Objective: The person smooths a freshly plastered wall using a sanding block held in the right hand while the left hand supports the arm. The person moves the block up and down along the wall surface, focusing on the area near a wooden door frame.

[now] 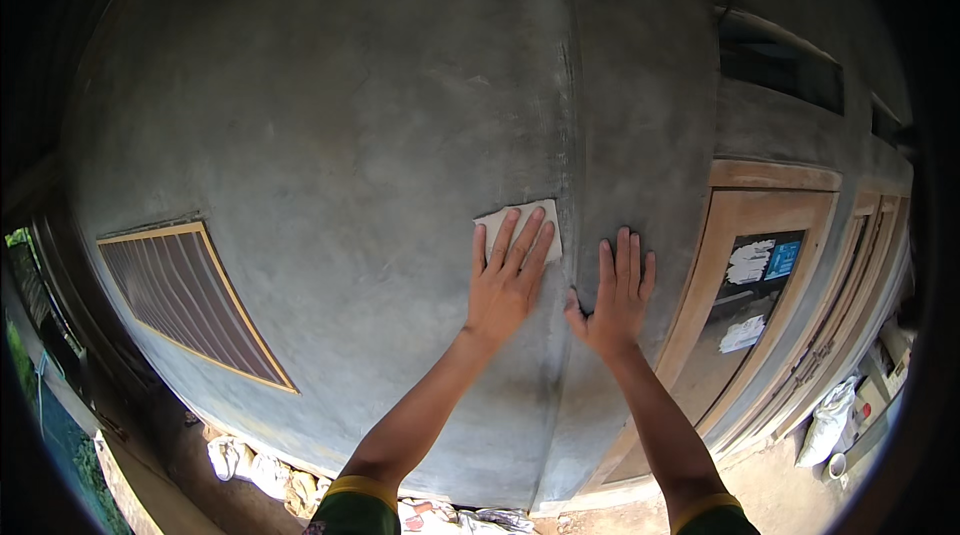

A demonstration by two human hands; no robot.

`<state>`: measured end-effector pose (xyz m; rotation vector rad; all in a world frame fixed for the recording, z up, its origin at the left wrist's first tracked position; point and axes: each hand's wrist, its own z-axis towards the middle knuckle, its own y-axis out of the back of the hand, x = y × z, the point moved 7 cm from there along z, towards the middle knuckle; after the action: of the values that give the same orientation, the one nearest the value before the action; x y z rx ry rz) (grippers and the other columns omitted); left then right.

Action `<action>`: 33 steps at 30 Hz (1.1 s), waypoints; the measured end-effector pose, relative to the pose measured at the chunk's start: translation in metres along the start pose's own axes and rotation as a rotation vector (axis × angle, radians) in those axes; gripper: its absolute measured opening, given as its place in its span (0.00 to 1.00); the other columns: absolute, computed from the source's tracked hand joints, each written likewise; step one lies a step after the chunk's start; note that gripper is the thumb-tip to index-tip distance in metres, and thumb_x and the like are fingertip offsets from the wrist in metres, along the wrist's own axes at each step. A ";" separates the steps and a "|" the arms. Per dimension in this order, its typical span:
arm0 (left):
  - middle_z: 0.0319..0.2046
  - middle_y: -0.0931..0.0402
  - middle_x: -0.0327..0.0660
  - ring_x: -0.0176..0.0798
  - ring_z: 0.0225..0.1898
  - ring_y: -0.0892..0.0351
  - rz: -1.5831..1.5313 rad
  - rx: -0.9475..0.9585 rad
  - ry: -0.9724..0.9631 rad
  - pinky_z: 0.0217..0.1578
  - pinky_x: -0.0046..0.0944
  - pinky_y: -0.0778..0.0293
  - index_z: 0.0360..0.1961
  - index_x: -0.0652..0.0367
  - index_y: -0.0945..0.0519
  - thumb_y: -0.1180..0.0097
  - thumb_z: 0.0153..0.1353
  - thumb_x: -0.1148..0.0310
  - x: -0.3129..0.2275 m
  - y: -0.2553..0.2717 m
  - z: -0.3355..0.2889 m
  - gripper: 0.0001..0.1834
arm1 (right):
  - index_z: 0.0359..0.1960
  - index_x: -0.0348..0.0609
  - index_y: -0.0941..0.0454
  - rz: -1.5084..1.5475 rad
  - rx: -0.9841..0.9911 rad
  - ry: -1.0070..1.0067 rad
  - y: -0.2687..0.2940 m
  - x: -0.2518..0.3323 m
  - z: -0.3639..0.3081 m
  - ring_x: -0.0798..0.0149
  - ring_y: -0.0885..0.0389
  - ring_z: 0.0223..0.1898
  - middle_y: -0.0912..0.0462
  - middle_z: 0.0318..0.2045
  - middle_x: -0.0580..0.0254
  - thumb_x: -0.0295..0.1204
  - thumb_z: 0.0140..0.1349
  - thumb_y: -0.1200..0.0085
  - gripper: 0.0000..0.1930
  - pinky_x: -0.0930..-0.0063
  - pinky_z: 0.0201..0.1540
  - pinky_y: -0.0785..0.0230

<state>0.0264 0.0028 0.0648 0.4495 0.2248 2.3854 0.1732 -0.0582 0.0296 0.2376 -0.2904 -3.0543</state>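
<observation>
My left hand [507,280] lies with spread fingers over a pale sheet of sandpaper [541,216], holding it flat against the grey plastered wall [330,185]. The sheet looks roughly four-sided with an uneven upper edge, and its face toward the wall is hidden. Right of it, a vertical ridge [570,165] with pale scuff marks runs up the wall. Across that ridge my right hand [616,310] is open, its fingers stretched upward and the thumb out to the left near the ridge. It rests against the wall and holds nothing.
A wooden-framed door or window [775,180] with torn paper on its glass stands at the right. Low on the left is a striped panel [195,300] in a yellowish frame. White sacks [255,465] lie along the wall's foot, and another sack [830,420] stands far right.
</observation>
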 end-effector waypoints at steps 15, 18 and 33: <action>0.77 0.41 0.47 0.59 0.79 0.49 -0.015 -0.108 0.268 0.75 0.65 0.55 0.75 0.58 0.33 0.49 0.71 0.69 0.039 0.006 0.012 0.31 | 0.71 0.34 0.35 -0.026 -0.044 -0.019 0.003 0.001 -0.001 0.40 0.41 0.76 0.37 0.74 0.37 0.44 0.57 0.41 0.42 0.35 0.75 0.54; 0.77 0.42 0.49 0.61 0.79 0.50 -0.057 -0.119 0.240 0.75 0.65 0.55 0.75 0.60 0.34 0.51 0.72 0.70 0.026 0.008 -0.015 0.30 | 0.73 0.33 0.39 -0.029 -0.028 -0.003 0.001 -0.001 0.001 0.39 0.44 0.77 0.41 0.75 0.36 0.44 0.57 0.41 0.43 0.34 0.75 0.56; 0.78 0.43 0.47 0.59 0.80 0.50 -0.010 -0.185 0.188 0.76 0.64 0.58 0.75 0.60 0.34 0.53 0.72 0.69 0.022 0.035 0.007 0.30 | 0.74 0.31 0.44 -0.019 0.001 0.010 -0.001 -0.001 -0.001 0.35 0.49 0.78 0.46 0.76 0.32 0.44 0.58 0.41 0.46 0.31 0.75 0.59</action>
<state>-0.0074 -0.0091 0.0868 0.1376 0.0884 2.4125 0.1746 -0.0571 0.0283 0.2565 -0.2913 -3.0711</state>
